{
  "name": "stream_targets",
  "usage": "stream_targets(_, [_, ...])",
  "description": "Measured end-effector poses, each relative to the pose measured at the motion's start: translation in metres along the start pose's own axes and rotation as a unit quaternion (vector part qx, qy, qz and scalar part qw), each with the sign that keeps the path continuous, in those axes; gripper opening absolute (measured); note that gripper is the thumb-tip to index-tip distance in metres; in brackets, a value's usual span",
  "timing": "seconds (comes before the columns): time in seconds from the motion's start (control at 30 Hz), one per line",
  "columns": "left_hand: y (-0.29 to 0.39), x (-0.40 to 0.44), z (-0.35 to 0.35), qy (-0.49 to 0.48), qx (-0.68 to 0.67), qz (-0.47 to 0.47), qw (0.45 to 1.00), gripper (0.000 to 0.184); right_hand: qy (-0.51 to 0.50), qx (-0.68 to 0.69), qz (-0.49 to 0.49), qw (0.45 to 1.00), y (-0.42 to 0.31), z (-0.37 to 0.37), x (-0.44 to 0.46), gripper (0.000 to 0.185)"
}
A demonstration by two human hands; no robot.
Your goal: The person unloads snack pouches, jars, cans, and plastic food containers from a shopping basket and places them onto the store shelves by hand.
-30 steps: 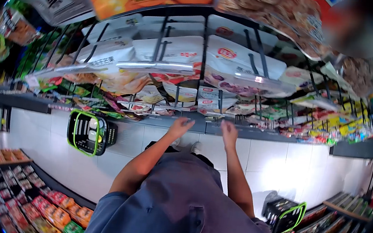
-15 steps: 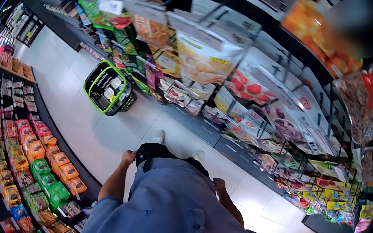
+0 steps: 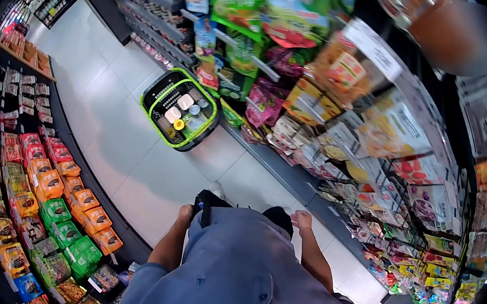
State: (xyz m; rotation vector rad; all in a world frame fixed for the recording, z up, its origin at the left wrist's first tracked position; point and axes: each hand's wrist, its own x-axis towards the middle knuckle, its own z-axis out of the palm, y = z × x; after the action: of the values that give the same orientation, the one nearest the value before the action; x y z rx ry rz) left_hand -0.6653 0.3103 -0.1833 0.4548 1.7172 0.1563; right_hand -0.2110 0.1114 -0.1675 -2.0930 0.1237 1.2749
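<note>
My left hand [image 3: 185, 212] hangs beside my hip, its fingers curled in next to the dark cloth of my trousers [image 3: 205, 205]. Whatever it may hold is hidden from this angle. On the other side, my right hand [image 3: 301, 219] is held away from my body with its fingers loosely apart and nothing in them. A black shopping basket [image 3: 215, 131] with a green rim stands on the floor ahead, beside the right-hand shelf. Inside it are white containers [image 3: 186, 101], a clear one, and something with a yellow top [image 3: 178, 124].
Hanging snack bags [image 3: 311, 103] fill the rack on the right, above a dark shelf base [image 3: 278, 164]. On the left, a curved display [image 3: 122, 228] holds rows of orange packets [image 3: 96, 218] and green packets [image 3: 83, 254]. Pale floor tiles [image 3: 123, 110] run between them.
The view has shifted forward, so the basket looks nearer and its contents show more clearly. My right hand has swung outward and its fingers have come into sight.
</note>
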Motion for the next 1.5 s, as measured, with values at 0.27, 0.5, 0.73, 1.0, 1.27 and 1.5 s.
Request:
stream_targets(0.27, [0.013, 0.031, -0.077, -0.128, 0.182, 0.014, 0.975, 0.023, -0.019, -0.290, -0.247, 0.924, -0.078, 0.144, -0.027, 0.023])
stream_targets(0.5, [0.021, 0.031, -0.094, -0.125, -0.051, -0.006, 0.991, 0.039, -0.080, -0.307, -0.175, 0.932, -0.122, 0.219, -0.004, 0.020])
stream_targets(0.73, [0.042, 0.104, -0.153, -0.075, 0.399, 0.141, 0.903, 0.035, -0.097, -0.440, -0.175, 0.875, -0.166, 0.299, 0.052, 0.024])
stream_targets(1.0, [0.207, 0.079, -0.215, -0.042, 0.613, -0.059, 0.787, 0.036, -0.213, -0.503, -0.288, 0.787, -0.270, 0.434, 0.127, 0.021])
stream_targets(1.27, [0.239, 0.170, -0.174, -0.012, 0.515, 0.166, 0.841, 0.033, -0.274, -0.469, -0.235, 0.807, -0.314, 0.581, 0.142, 0.018])
stream_targets(1.5, [0.180, 0.264, -0.128, -0.209, 0.472, 0.359, 0.778, 0.042, -0.219, -0.558, -0.330, 0.729, -0.282, 0.701, 0.224, 0.022])
